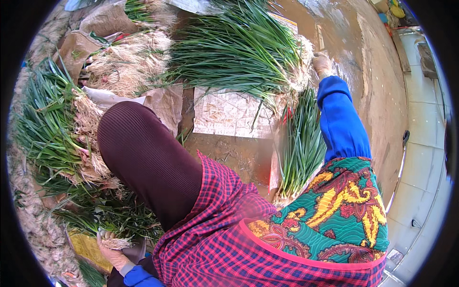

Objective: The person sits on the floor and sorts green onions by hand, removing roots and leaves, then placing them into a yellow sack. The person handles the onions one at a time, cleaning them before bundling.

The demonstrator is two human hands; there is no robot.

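Observation:
At the lower left, my left hand [109, 247] holds a small bunch of green allium plants with pale roots [117, 243]. Far out at the upper right, my right hand [321, 64] rests by the root end of a large heap of long green leaves [236, 50]; its fingers are curled and turned away, so whether it grips anything does not show. Below that heap lies a flat plastic sheet [233, 113]. A bundle of straight green plants [301, 143] lies near my blue right sleeve, its roots towards me.
Rooted plants [50, 122] are piled at the left, with more roots [125, 61] on sacking at the upper left. My raised knee [147, 150] stands between the piles. Wet brown floor [380, 89] runs along the right, beside a pale tiled wall [426, 143].

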